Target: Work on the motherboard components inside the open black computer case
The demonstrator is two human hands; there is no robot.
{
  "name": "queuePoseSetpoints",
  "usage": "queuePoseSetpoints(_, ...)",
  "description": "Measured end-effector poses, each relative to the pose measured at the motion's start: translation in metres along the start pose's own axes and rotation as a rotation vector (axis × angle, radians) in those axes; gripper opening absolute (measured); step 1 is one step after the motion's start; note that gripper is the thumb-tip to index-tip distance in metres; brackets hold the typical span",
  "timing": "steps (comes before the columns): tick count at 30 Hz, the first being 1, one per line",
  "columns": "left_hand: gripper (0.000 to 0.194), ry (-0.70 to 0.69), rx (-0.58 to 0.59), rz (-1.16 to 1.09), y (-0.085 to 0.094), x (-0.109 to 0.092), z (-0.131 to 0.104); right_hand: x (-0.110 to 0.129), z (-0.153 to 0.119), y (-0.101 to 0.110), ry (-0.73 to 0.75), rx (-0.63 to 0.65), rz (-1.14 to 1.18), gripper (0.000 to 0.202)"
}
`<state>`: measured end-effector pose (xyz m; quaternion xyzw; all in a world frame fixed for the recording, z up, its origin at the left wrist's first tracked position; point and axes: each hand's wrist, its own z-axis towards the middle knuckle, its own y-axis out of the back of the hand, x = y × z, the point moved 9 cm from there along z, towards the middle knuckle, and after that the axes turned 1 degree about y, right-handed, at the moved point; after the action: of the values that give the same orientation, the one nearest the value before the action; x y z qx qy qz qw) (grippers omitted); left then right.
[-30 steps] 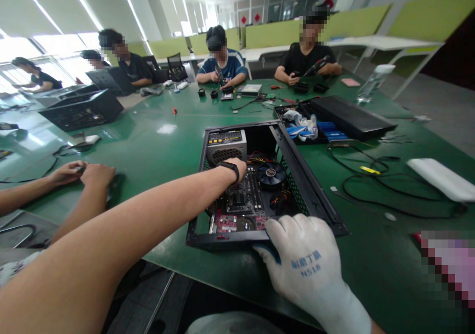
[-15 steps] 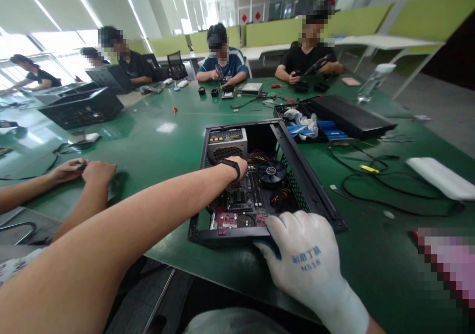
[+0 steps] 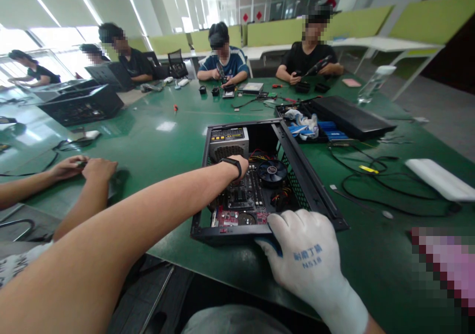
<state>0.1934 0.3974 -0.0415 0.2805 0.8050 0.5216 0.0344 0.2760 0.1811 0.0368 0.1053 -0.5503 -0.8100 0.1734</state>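
An opened black computer case [image 3: 309, 175] lies on the green table in front of me. My left hand [image 3: 243, 165], bare and with a black band at the wrist, reaches inside it beside the grey power supply [image 3: 229, 149]. Its fingers point down and away, hidden behind the hand, so what they touch does not show. Around it are the motherboard [image 3: 241, 195], a black cooling fan [image 3: 272, 172] and thin coloured wires. A red circuit board [image 3: 228, 218] sits at the near end. My right hand [image 3: 306, 250], in a white glove, is closed over the case's near edge.
Another person's hands [image 3: 87, 168] are at the left. Black cables [image 3: 356, 185] and a white block [image 3: 441, 178] lie on the right. Behind the case stand an open box with gloves [image 3: 304, 124] and a clear bottle [image 3: 374, 84]. Several people work across the table.
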Motion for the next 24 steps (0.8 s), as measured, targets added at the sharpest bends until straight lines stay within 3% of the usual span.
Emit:
queuePoseSetpoints(9, 0.066, 0.007, 0.037, 0.007, 0.004, -0.002, -0.007, 0.0, 0.0, -0.002, -0.011, 0.018, -0.001, 0.026)
queuePoseSetpoints(19, 0.061, -0.005, 0.081, 0.057, 0.01, -0.01, -0.021, 0.0, -0.001, -0.002, -0.005, 0.022, -0.032, 0.028)
queuePoseSetpoints(24, 0.049, -0.056, 0.037, 0.037, 0.011, -0.013, -0.022, 0.0, -0.002, -0.002, -0.026, 0.042, -0.019, 0.029)
